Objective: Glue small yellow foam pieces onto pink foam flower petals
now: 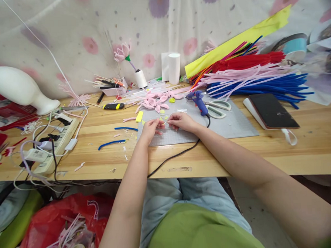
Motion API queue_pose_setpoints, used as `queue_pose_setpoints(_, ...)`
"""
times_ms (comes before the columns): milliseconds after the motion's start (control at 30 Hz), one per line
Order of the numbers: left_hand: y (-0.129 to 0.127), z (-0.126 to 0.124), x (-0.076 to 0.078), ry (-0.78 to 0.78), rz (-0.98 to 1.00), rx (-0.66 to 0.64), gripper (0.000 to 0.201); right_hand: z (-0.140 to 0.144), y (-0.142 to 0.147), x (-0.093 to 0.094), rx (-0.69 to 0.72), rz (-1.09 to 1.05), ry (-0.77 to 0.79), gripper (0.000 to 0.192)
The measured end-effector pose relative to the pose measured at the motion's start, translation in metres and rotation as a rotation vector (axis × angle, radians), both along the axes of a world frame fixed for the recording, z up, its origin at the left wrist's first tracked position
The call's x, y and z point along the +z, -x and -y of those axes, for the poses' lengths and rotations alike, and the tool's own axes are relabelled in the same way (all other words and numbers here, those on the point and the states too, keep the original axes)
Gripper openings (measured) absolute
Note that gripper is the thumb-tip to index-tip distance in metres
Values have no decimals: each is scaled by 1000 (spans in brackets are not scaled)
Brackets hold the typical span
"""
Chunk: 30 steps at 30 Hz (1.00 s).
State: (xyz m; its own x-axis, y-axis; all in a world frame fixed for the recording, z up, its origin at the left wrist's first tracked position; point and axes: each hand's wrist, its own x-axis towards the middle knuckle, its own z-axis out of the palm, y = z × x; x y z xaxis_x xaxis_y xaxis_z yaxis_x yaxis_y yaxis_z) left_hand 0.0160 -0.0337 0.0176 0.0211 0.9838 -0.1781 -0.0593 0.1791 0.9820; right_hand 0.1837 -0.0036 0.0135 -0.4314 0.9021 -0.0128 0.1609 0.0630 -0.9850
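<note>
Over the near left part of the grey mat [232,125] on the desk [267,155], I see both hands brought close together. The left hand [153,130] pinches a slender pale piece [165,122] between thumb and fingers, and the right hand [180,121] pinches it from the other side; it is too small to make out properly. Such a tiny thing seems to call for fingertips alone, and holding it low over the mat probably keeps it steady and in sight.

At the mat's far left edge lie pink petals [156,101], within easy reach, I'd guess on purpose. The blue glue gun [198,101] rests on the mat's right half, likely so its hot tip stays off the wood, its black cord [174,158] trailing over the near edge. Scissors [219,108] lie just beside it, handy for the right hand. Left of the mat are two short blue stems [111,144]; beyond its far right side, long blue stems [259,89] are heaped, perhaps to leave elbow room.
</note>
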Motion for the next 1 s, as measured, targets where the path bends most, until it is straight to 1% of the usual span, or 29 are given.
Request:
queue_pose_setpoints(67, 0, 0, 2, 16, 12, -4, 32, 0, 1, 0, 3, 4, 1, 16)
queue_pose_setpoints(167, -1, 1, 2, 7, -16, -4, 30, 1, 3, 1, 11, 5, -4, 15)
queue_pose_setpoints(400, -6, 2, -4, -66, -112, 38, 21, 1, 5, -1, 33, 15, -23, 9)
queue_pose_setpoints(600, -6, 2, -5, -86, -136, 37, 16, 2, 1, 0, 62, 59, -50, 13)
queue_pose_setpoints(800, -6, 2, -7, -121, -130, 52, 15, 2, 2, -2, -35, 230, -280, 16)
queue_pose_setpoints(900, -7, -3, -9, -164, -167, 75, 14, 1, 1, -6, -72, 286, -311, 17)
queue_pose_setpoints(1000, -4, -15, -10, -208, -253, 137, 16, -1, -2, -8, -145, 305, -327, 18)
